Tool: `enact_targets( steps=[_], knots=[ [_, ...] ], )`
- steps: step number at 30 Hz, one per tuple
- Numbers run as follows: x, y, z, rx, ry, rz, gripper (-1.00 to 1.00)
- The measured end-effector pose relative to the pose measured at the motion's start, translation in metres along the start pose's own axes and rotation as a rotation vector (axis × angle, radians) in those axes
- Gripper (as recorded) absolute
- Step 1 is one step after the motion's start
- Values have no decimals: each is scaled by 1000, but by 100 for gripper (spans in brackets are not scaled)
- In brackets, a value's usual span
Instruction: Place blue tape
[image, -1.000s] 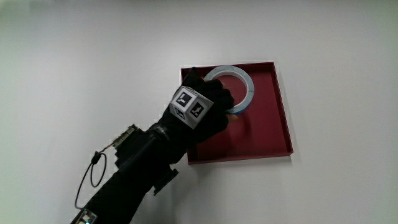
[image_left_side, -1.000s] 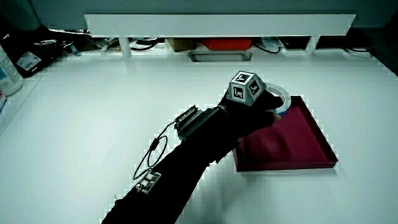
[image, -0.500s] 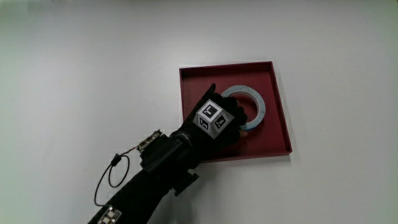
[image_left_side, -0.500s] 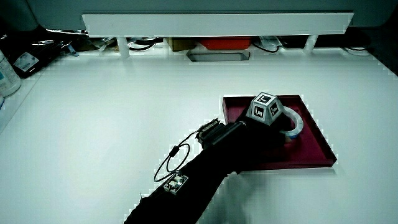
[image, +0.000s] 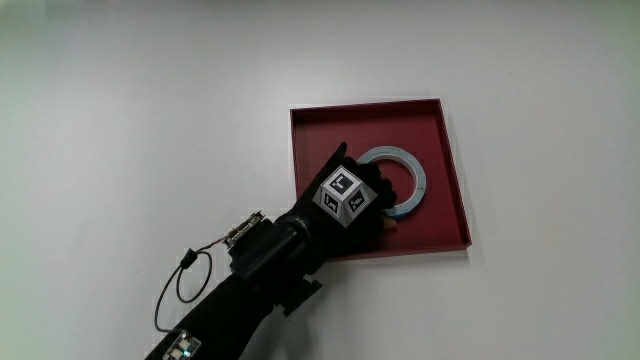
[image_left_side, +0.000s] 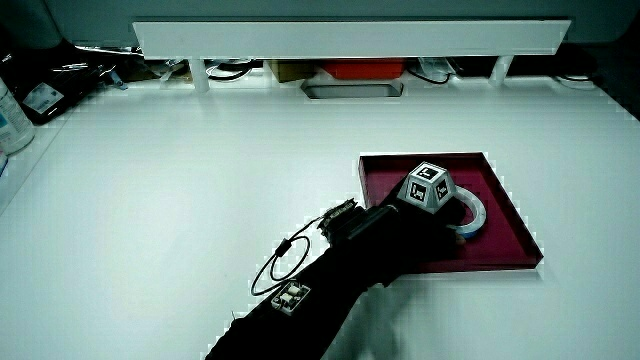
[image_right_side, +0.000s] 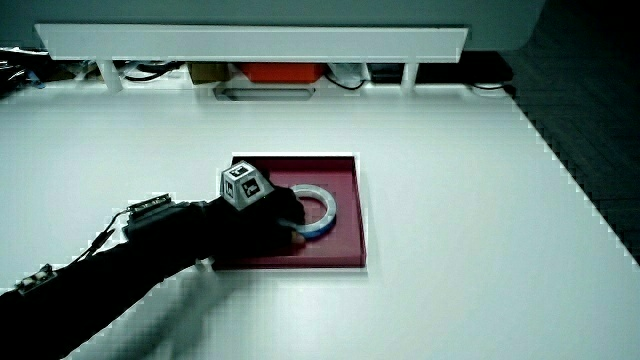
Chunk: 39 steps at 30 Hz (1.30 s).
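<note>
Tape (image: 397, 181), blue, lies flat in the red tray (image: 443, 140), the hand's (image: 345, 205) grip clamped on its rim.

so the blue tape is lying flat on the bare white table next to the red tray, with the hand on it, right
Not quite. The blue tape lies flat inside the red tray, not on the bare table beside it; the main view shows this. The hand is at the tape's edge.
</note>
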<state>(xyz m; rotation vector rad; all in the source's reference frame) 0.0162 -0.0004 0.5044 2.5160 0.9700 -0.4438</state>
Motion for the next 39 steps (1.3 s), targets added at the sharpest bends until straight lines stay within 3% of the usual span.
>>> enact_targets(
  steps=[15,23,27,30,31,32,35,37,39],
  knots=[
    [-2,1,-7,-18,-28,7,-51],
    [-6,0,-2,-43,-57,43,-71],
    [-7,-7,13,-6,-87,58,-80],
    [-11,-14,24,48,-96,33,-88],
    [-13,-18,29,76,-83,-3,-90],
    [-15,-23,33,66,-132,45,-93],
    [-28,-34,29,108,-220,40,-100],
    [-29,-47,43,149,-214,22,-100],
    [-38,-58,38,174,-292,51,-100]
  ],
)
